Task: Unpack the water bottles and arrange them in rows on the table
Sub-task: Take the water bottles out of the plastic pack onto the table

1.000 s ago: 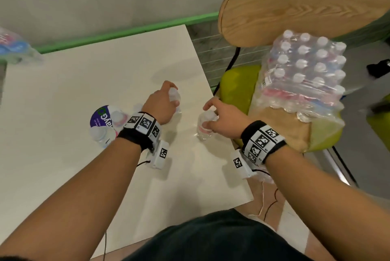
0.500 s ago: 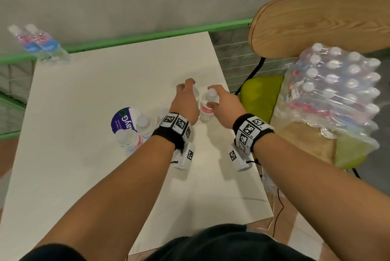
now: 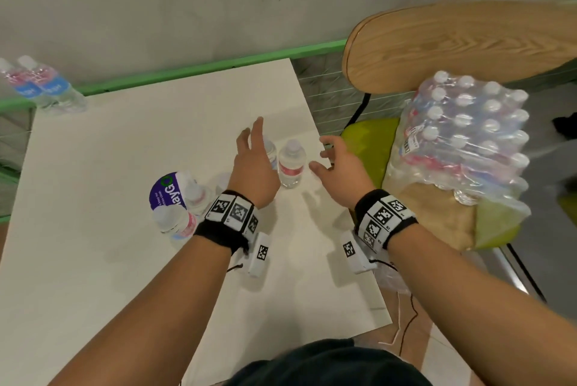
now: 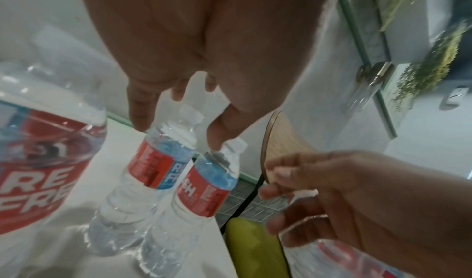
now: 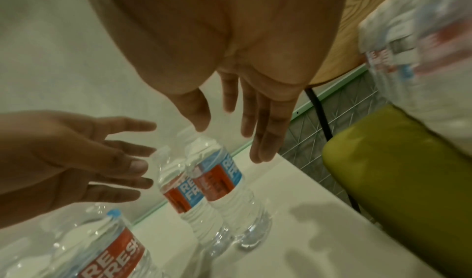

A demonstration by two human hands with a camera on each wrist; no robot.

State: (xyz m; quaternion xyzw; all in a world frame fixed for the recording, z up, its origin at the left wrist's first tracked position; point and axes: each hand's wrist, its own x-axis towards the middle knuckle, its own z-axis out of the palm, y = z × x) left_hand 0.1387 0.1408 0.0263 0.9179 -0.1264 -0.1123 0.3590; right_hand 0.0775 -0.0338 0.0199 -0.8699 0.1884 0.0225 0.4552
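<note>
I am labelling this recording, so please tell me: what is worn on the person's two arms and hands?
Both hands, the left hand and the right hand, are bare, with no gloves, and the forearms show no sleeves. Each wrist carries a black wristband set with white squares printed in black-and-white square codes. A small white box bearing a similar code hangs under each wrist, with a thin dark cable.

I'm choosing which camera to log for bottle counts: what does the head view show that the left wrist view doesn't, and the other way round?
Only the head view shows the two bottles at the table's far left corner, the purple disc, the shrink-wrapped pack from above on the chair, and both wristbands. Only the left wrist view shows the red and blue labels close enough to read part of the print, and the left hand from its palm side. Both show the pair of upright bottles side by side, with both hands open, and the right hand.
</note>
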